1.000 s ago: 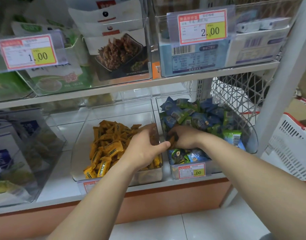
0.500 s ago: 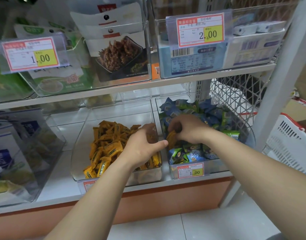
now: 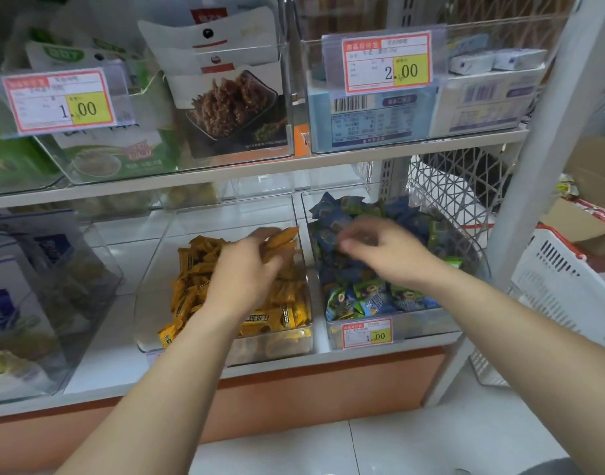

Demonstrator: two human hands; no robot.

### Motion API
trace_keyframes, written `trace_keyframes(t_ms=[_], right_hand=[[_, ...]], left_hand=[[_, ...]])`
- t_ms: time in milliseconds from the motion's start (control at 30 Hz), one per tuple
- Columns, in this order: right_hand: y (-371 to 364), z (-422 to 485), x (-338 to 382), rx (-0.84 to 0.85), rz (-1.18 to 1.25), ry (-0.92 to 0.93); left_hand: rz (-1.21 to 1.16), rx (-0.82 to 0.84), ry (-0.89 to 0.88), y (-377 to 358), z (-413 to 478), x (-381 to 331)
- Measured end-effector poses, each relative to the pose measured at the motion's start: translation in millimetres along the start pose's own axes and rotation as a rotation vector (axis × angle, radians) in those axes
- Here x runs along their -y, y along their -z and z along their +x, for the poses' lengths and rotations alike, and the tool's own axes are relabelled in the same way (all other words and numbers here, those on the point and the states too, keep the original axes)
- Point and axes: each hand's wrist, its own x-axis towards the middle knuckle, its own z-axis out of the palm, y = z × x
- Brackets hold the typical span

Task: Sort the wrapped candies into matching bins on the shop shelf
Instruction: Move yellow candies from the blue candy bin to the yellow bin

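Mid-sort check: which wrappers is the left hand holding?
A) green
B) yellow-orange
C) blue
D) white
B: the left hand holds yellow-orange candies at its fingertips, above the clear bin of matching yellow ones.

The left hand (image 3: 244, 272) grips a few yellow wrapped candies (image 3: 282, 241) over the left clear bin (image 3: 146, 305), which is heaped with the same yellow sweets. Just beside it on the white shelf (image 3: 98, 365), the right clear bin (image 3: 428, 325) holds blue and green candies (image 3: 369, 298) and carries a price tag (image 3: 368, 334). The right hand (image 3: 388, 252) hovers above that heap, its fingers curled and blurred; whether they pinch anything cannot be told.
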Motion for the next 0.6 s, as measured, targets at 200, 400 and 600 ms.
trace_keyframes(t_ms=[200, 400, 600], right_hand=[[-22.9, 5.3, -19.6, 0.584, -0.496, -0.06], [-34.9, 16.2, -17.0, 0.65, -0.679, -0.034], [-31.1, 23.7, -17.3, 0.722, -0.602, -0.136]], left_hand=[[0.123, 0.003, -0.058, -11.5, -6.0, -1.7], [-0.008, 0.224, -0.02, -38.1, -14.8, -10.3], [-0.064, 0.216, -0.003, -36.7, -12.1, -3.3]])
